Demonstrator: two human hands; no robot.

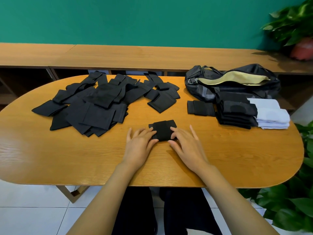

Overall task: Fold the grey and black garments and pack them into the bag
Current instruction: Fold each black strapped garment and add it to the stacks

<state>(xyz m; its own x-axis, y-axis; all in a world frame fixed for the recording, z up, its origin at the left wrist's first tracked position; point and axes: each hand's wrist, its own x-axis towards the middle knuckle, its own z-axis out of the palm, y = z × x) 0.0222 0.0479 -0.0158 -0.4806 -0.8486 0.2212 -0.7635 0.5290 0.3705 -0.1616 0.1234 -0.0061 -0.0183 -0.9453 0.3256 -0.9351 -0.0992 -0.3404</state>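
Two hands work one small folded black fabric garment (163, 131) at the near-middle of the oval wooden tabletop (67, 158). The person's left hand (138, 143) lies on its left edge and the right hand (188, 143) on its right. Neither grip is clenched: the fingers are fairly straight and press the cloth flat. The thumbs sit at the near edge; can't tell if they tuck under.

Far left is a big loose heap of unfolded black garments (94, 102). Far right, the dark duffel bag with pale lining (233, 82) lies unzipped. Just in front of it is a stack of folded black garments (235, 114), with folded pale grey garments (271, 114) touching its right side. A single folded black piece (200, 108) lies just left of the stack.

Step in hand, by my read: finishing the fold on this piece. Packing not started, as far as visible; much of the heap is left. The next move likely calls for gripping the folded piece at both sides, keeping the fold shut, and carrying it right to the stack.
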